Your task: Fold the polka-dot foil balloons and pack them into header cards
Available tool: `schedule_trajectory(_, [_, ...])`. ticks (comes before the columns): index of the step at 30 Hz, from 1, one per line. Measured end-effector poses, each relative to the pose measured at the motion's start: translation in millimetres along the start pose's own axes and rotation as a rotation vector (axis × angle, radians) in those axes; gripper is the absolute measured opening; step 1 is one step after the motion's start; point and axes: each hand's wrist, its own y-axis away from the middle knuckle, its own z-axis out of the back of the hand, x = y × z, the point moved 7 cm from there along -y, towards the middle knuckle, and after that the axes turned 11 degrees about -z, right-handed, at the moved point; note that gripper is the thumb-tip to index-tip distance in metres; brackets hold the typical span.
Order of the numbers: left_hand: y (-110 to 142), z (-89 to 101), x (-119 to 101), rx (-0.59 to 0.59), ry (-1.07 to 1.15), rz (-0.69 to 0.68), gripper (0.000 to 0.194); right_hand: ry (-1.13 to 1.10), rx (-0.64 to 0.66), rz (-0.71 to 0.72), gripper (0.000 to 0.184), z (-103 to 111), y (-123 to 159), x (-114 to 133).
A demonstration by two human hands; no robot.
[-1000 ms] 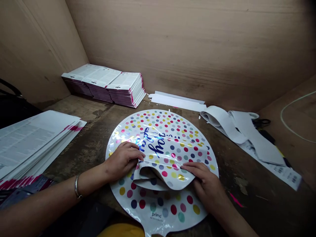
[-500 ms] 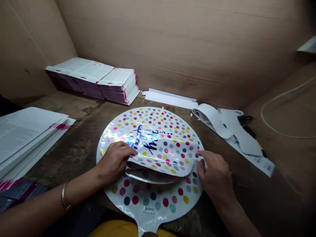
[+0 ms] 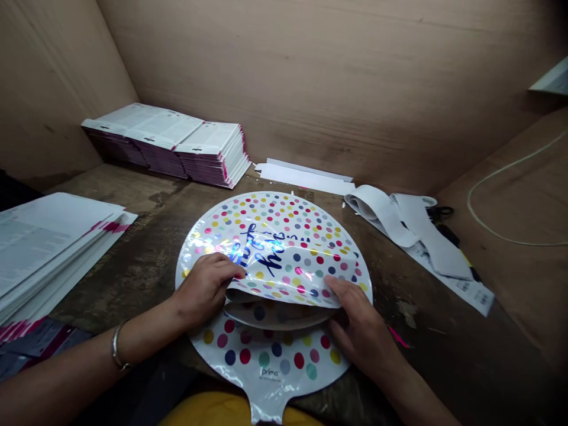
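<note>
A flat round foil balloon [image 3: 288,213] with coloured dots and blue lettering lies on the table, its narrow neck towards me. Part of its near side is folded back over itself, and a gap shows between the folded layers. My left hand [image 3: 206,287] is closed on the left end of the fold, thumb and fingers pinching the foil. Around the fold's right end is my right hand [image 3: 359,322], its fingers on top and its thumb lower, at the near edge. A bracelet is on my left wrist.
Stacked printed cards [image 3: 177,142] stand at the back left, and another pile [image 3: 48,242] is nearer on the left. White paper strips [image 3: 306,176] lie by the back wall. A curled label strip [image 3: 412,228] and dark-handled scissors [image 3: 441,212] lie to the right.
My right hand has moved left and inward from the balloon's right rim onto the folded part. The left hand keeps its grip in nearly the same place.
</note>
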Motion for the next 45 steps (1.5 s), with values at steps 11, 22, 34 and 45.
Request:
schedule_trajectory(11, [8.4, 1.6, 10.2, -0.062, 0.046, 0.29, 0.011, -0.347, 0.218, -0.377, 0.029, -14.2, -32.6, -2.8])
schedule_trajectory(22, [-3.2, -2.4, 4.1, -0.198, -0.028, 0.418, 0.017, 0.099, 0.071, -0.52, 0.034, -16.3, -46.0, -11.3])
schedule_trajectory(34, [-20.3, -17.9, -5.1, 0.139, -0.243, 0.207, 0.039, 0.273, 0.119, -0.487, 0.027, -19.1, -48.3, -6.0])
schedule_trajectory(45, [-61.5, -40.0, -42.4, 0.212, -0.303, -0.261, 0.047, 0.412, 0.129, -0.438, 0.026, -20.1, -51.5, -2.2])
